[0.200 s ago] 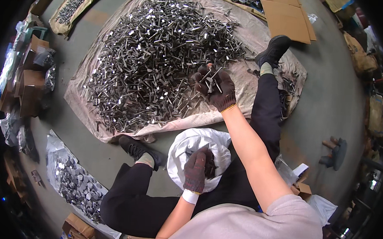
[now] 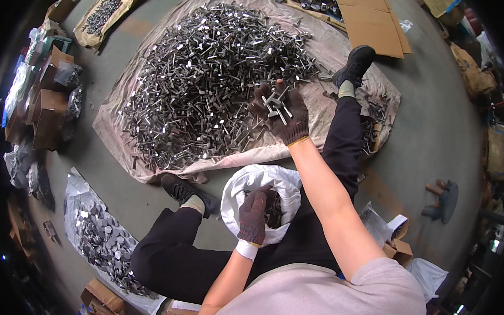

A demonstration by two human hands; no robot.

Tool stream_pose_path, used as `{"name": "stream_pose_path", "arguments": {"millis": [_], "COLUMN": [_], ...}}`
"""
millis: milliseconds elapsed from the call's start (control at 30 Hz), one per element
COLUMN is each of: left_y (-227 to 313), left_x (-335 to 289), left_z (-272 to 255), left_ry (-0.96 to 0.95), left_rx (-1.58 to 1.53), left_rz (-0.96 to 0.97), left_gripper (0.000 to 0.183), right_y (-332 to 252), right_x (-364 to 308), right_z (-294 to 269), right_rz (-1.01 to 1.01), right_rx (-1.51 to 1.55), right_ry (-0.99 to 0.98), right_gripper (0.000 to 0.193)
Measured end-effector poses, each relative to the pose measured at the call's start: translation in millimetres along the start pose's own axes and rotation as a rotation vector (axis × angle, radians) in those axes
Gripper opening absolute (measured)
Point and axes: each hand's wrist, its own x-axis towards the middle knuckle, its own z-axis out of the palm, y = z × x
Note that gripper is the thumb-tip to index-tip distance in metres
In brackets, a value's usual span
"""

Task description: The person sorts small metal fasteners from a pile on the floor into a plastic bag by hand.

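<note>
Right hand [image 2: 283, 114] isn't clenched: dark glove, palm up, fingers spread under a few loose metal pieces [image 2: 277, 106], which seem to rest on it rather than being pinched. Reads as a flat tray, probably so the pieces stay visible and don't roll off. It sits over the right side of the big metal heap [image 2: 193, 91], inboard of the near edge of the pale cloth [image 2: 108, 130], so reach is short. Left hand [image 2: 253, 217], also gloved, is at the left part of the white bag's [image 2: 236, 182] mouth, fingers over the opening; can't tell whether it grasps anything, fingertips are lost against the dark contents [image 2: 273, 213]. Bag stands between the legs just off the cloth's near edge, likely so the thighs steady it and it stays within arm's reach. Its rim is spread wide, presumably for easy access. Cloth under the heap probably keeps small stuff off the floor. Smaller batch of pieces [image 2: 378, 115] lies near the cloth's right corner, past the right leg, apart from the main heap. Round discs [image 2: 102, 238] get their own plastic sheet [image 2: 79, 188], well off the cloth's left side; separate sheets presumably avoid mixing.
</note>
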Motion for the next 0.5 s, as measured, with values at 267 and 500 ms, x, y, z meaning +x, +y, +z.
{"name": "stream_pose_path", "arguments": {"millis": [267, 500], "left_y": [17, 85], "left_x": [1, 55], "left_z": [-9, 19], "left_ry": [0.002, 0.216], "left_rx": [-0.162, -0.176], "left_rz": [0.073, 0.569], "left_gripper": [0.041, 0.046], "right_y": [20, 39], "right_x": [-24, -53], "right_z": [21, 55], "right_rz": [-0.015, 0.007], "right_rx": [-0.053, -0.079], "right_ry": [-0.041, -0.033], "right_gripper": [0.048, 0.051]}}
